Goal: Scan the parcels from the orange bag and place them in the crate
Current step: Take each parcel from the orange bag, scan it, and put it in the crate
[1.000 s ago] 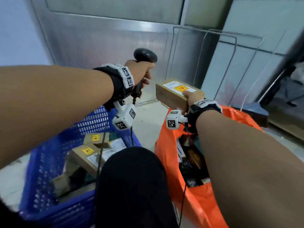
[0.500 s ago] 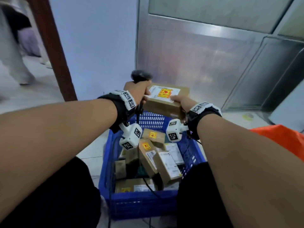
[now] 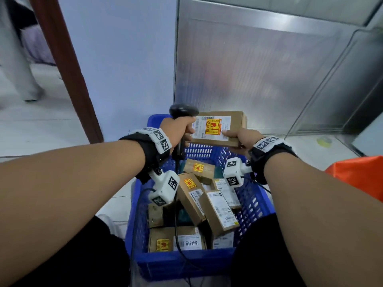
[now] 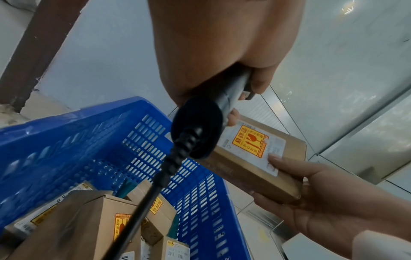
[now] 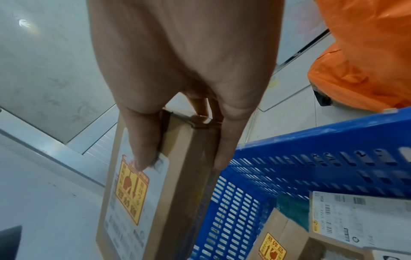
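1. Right hand (image 3: 240, 137) pinches the parcel (image 3: 221, 129) — thumb on label, fingers beneath.
2. Left hand (image 3: 178, 131) is wrapped round the scanner (image 3: 182, 112) — head touching the parcel.
3. Parcel is above the crate's (image 3: 182, 264) far edge; scanning step, lowering in next.

pale blue wall (image 3: 128, 59); brown door frame (image 3: 68, 75) to its left, brushed metal panel (image 3: 248, 75) to its right, light tiled floor (image 3: 41, 125) below.

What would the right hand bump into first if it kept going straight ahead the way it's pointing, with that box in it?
Probably the metal wall panel. The right hand holds the parcel above the far rim of the blue crate, so it likely clears the rim, though depth is unclear.
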